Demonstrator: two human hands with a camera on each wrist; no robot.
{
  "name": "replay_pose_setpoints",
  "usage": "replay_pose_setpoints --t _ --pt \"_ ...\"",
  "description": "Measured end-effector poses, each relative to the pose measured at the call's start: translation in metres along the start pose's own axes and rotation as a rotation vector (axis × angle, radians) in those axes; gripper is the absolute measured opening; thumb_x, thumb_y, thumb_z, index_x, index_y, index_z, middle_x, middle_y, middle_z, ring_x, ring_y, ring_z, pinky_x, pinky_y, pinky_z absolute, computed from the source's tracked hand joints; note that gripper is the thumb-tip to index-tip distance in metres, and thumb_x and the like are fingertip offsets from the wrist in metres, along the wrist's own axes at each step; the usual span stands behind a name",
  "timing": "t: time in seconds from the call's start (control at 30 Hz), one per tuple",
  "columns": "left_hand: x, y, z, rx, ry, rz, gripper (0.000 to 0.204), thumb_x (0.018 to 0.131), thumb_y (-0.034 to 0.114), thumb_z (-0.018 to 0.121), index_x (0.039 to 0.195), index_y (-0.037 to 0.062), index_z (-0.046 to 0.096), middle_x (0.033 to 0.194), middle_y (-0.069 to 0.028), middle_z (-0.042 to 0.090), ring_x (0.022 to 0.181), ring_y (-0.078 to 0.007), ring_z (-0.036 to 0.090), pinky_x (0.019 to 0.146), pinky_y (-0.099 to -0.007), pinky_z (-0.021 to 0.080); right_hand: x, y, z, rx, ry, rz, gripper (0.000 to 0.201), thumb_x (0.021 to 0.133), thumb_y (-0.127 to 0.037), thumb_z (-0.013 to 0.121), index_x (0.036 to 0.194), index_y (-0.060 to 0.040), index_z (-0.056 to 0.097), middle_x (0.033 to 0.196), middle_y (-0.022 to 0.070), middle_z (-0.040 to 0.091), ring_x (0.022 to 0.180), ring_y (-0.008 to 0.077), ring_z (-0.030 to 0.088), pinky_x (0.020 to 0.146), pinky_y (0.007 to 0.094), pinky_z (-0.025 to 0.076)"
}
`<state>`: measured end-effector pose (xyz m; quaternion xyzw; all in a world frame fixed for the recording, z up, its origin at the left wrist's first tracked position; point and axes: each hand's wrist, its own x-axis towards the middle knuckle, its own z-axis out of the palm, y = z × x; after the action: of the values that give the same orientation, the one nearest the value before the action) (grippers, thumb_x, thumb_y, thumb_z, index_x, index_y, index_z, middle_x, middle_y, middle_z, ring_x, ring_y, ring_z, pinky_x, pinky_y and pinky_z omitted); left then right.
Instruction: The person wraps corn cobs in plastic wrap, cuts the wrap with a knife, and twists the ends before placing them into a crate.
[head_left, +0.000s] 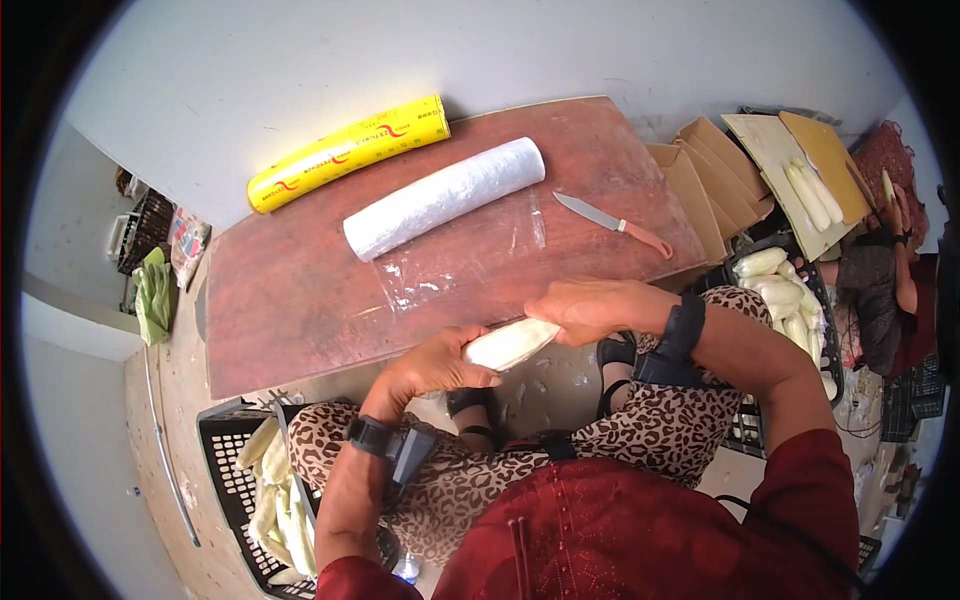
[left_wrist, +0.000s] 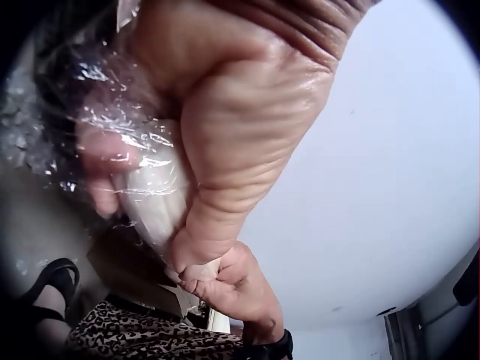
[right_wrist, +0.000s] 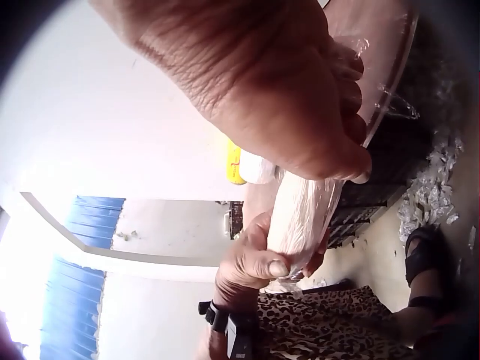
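Observation:
A pale, elongated vegetable (head_left: 510,345) in clear film is held between both hands just off the table's front edge. The left hand (head_left: 440,362) grips one end, thumb along its near side. At the other end, the right hand (head_left: 595,308) pinches the tip and film. In the left wrist view, loose shiny film (left_wrist: 112,142) lies over the fingers of the left hand (left_wrist: 232,127) and the vegetable (left_wrist: 156,195). The right wrist view shows the wrapped vegetable (right_wrist: 298,221) below the right hand (right_wrist: 262,97), with the left hand (right_wrist: 247,262) round its lower end.
On the red-brown table (head_left: 290,300) lie a white film roll (head_left: 445,198), a yellow roll (head_left: 350,152) and a knife (head_left: 615,225). Crates of pale vegetables stand at left (head_left: 235,490) and right (head_left: 825,350). Cardboard boxes (head_left: 705,185) and another person (head_left: 880,290) are at the right.

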<state>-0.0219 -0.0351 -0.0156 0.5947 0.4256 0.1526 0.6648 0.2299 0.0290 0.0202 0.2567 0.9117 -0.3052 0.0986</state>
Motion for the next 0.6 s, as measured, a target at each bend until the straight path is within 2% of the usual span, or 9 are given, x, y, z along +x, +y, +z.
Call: replay_pose_setpoints --t 0.1,0.2,0.23,0.43,0.6 --pt "0.003 -0.002 0.001 -0.004 -0.008 0.03 0.046 0.076 0.015 0.079 0.115 0.0028 0.059 0.082 0.0022 0.061 0.065 -0.0047 0.054 0.054 -0.02 0.044 -0.002 0.0 -0.001 0.057 0.002 0.021 0.027 0.077 -0.008 0.065 0.1 0.0017 0.055 0.083 0.0235 0.065 0.079 0.0435 0.063 0.068 0.0491 0.048" --pt "-0.007 0.018 -0.003 -0.21 -0.014 -0.191 0.046 0.074 0.013 0.079 0.115 0.0027 0.059 0.084 0.0004 0.061 0.064 -0.004 0.053 0.053 -0.0184 0.043 -0.005 -0.007 -0.012 0.125 0.034 0.089 0.028 0.08 -0.01 0.067 0.103 0.0006 0.057 0.088 0.024 0.066 0.083 0.0423 0.064 0.071 0.0479 0.049" --pt "-0.008 0.017 -0.006 -0.261 -0.016 -0.179 0.047 0.075 0.011 0.079 0.116 0.0028 0.058 0.085 0.0002 0.061 0.064 -0.0038 0.053 0.052 -0.0181 0.042 -0.006 -0.009 -0.015 0.147 0.052 0.121 0.029 0.081 -0.011 0.068 0.105 0.0002 0.058 0.09 0.0242 0.066 0.085 0.0418 0.064 0.072 0.0475 0.05" --pt "-0.015 0.025 -0.007 -0.476 0.038 -0.116 0.056 0.075 0.002 0.074 0.126 0.0011 0.051 0.09 -0.0045 0.063 0.062 -0.006 0.054 0.049 -0.0174 0.041 -0.014 -0.012 -0.022 0.257 0.202 0.052 0.041 0.076 -0.017 0.078 0.107 -0.0043 0.055 0.083 0.0205 0.067 0.08 0.0409 0.065 0.069 0.0467 0.049" --pt "-0.017 0.032 -0.011 -0.619 0.041 -0.072 0.065 0.073 -0.005 0.072 0.132 0.0036 0.045 0.091 -0.0087 0.063 0.059 -0.0063 0.052 0.047 -0.0163 0.038 -0.016 -0.002 -0.015 0.245 0.311 -0.087 0.038 0.076 -0.018 0.078 0.103 -0.0044 0.055 0.079 0.0189 0.067 0.078 0.0392 0.066 0.066 0.0454 0.049"
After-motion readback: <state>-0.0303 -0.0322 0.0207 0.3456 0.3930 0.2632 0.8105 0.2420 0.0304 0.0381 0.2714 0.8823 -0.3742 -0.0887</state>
